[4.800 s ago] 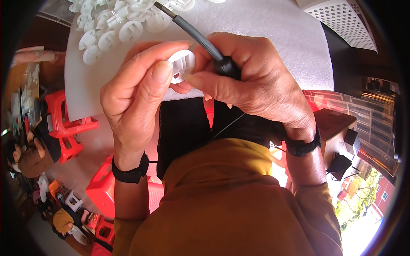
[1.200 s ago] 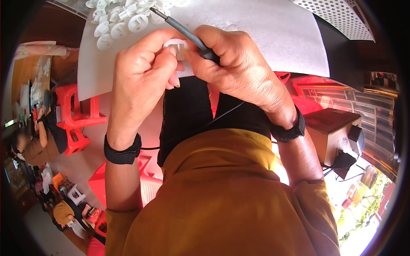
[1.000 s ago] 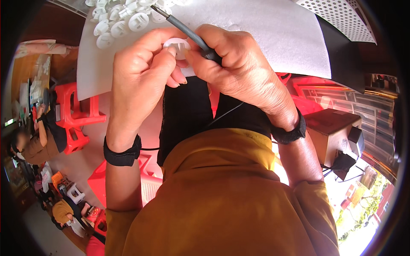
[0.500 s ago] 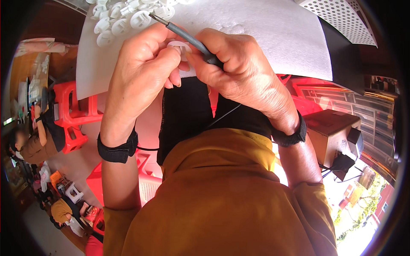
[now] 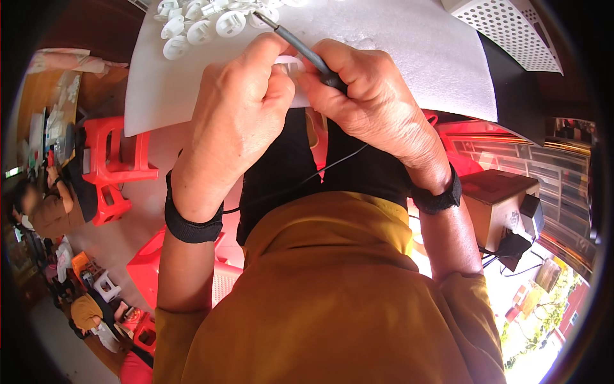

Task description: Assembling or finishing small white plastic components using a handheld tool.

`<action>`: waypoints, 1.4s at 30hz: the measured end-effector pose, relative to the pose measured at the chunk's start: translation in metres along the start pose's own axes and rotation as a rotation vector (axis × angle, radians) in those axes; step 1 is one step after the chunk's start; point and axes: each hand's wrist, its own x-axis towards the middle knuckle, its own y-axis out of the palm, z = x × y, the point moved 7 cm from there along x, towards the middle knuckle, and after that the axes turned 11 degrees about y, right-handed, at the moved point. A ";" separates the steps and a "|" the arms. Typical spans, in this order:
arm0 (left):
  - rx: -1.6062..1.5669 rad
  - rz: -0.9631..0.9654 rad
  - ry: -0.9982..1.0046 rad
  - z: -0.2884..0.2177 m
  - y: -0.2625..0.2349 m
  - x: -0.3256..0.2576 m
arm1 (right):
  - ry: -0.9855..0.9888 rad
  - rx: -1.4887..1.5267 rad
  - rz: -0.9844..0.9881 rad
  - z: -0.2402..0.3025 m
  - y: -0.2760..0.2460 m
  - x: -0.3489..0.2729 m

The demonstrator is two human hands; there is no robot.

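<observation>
Over the near edge of the sheet-covered table, my left hand is closed, its thumb and fingers pinching a small round white plastic piece. Most of that piece is hidden by the fingers. My right hand is wrapped round a screwdriver with a grey-sleeved shaft and bare metal tip. The shaft slants up and left, crossing just beyond the white piece, with its tip free in the air. The right fingertips are close to the white piece; whether they touch it I cannot tell.
Several similar white round plastic pieces lie heaped at the far left of the white foam sheet. A perforated white case is at the far right. Red stools and a cardboard box flank me. Other people are at left.
Both hands have shifted slightly right with the white piece and the screwdriver. My left hand has turned, so more of its back shows and its lower fingers are hidden.
</observation>
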 end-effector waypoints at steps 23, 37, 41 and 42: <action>-0.781 0.008 -0.054 0.018 0.001 -0.002 | 0.361 0.411 0.232 -0.007 -0.004 0.010; -0.748 -0.009 -0.001 0.023 0.001 0.005 | 0.470 0.456 0.307 -0.009 0.000 0.015; -0.796 -0.035 -0.051 0.029 0.004 0.001 | 0.487 0.393 0.300 -0.010 0.002 0.018; -0.798 -0.036 -0.053 0.028 0.004 0.001 | 0.490 0.392 0.301 -0.010 0.003 0.019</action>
